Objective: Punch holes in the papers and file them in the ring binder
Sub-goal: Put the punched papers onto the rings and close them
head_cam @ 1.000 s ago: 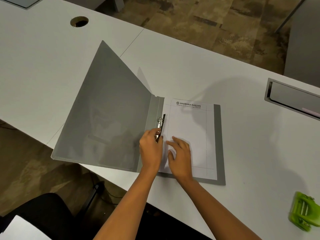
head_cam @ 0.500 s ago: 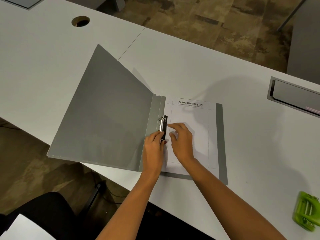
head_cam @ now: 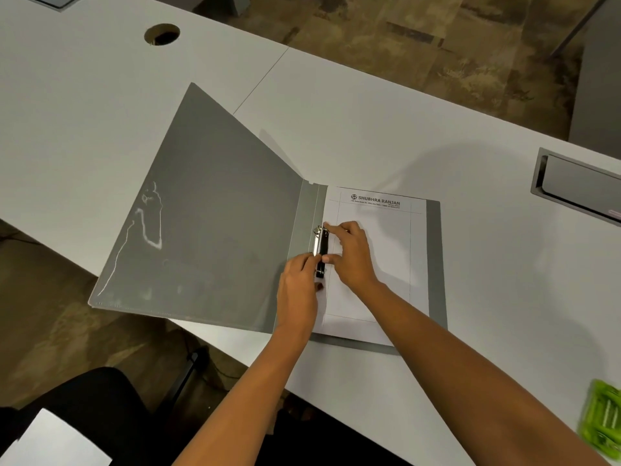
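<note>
Two-ring clip (head_cam: 322, 245) betw. L fingers (head_cam: 305, 262), R fingers (head_cam: 336, 227)

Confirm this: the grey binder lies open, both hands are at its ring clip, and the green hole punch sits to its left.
Not quite: the head view shows the green hole punch right of the binder, not left. The rest holds.
</note>
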Action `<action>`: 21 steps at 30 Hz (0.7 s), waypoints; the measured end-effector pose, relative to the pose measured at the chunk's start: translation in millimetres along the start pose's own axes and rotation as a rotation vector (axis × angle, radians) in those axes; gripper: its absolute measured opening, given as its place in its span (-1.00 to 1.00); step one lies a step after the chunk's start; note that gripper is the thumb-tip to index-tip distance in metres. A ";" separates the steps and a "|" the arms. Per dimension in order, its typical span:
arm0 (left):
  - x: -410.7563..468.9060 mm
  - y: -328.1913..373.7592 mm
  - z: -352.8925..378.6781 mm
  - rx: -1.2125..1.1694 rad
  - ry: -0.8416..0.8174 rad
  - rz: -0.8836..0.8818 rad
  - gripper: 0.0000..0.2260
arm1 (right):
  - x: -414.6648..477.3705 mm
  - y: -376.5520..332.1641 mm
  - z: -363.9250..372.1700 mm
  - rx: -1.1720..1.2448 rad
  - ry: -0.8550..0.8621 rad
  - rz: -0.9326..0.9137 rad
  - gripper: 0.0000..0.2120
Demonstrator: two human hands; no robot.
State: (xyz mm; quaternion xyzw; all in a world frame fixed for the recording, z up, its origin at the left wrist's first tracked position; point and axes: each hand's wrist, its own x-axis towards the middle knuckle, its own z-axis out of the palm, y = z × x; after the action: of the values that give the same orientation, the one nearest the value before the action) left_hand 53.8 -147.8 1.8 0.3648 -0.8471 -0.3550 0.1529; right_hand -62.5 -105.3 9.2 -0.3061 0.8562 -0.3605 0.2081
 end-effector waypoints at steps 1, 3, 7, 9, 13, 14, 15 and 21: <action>1.6 1.7 2.8 0.063 0.035 0.006 -0.81 | 0.9 -0.1 -0.3 0.010 0.013 0.008 -0.33; 2.0 1.9 5.9 0.103 0.039 0.014 -0.76 | 0.3 -1.2 0.3 0.041 0.030 0.034 -0.33; 2.7 4.4 9.6 0.102 0.062 0.036 -0.74 | -1.3 -1.7 3.0 0.089 0.060 0.064 -0.35; 2.7 5.8 9.6 0.043 0.049 -0.015 -0.74 | -2.2 -2.4 2.6 0.101 0.066 0.071 -0.35; -1.9 5.9 2.7 -0.036 -0.044 -0.094 -0.74 | -4.7 -3.7 -0.6 0.138 0.031 0.090 -0.34; -4.0 4.9 1.2 0.008 -0.088 -0.053 -0.65 | -6.2 -3.7 -1.7 0.152 0.021 0.096 -0.34; -5.6 4.1 1.0 0.033 -0.117 -0.031 -0.57 | -8.2 -4.5 -3.6 0.173 0.020 0.103 -0.35; -7.5 20.8 0.3 0.026 -0.099 -0.117 -0.49 | -39.1 -1.0 -12.7 0.250 0.261 0.180 -0.53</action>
State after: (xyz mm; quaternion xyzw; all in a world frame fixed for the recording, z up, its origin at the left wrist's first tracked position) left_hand 48.2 -132.2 16.4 0.3977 -0.8353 -0.3698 0.0852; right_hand -41.0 -73.3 23.5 -0.1509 0.8484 -0.4806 0.1629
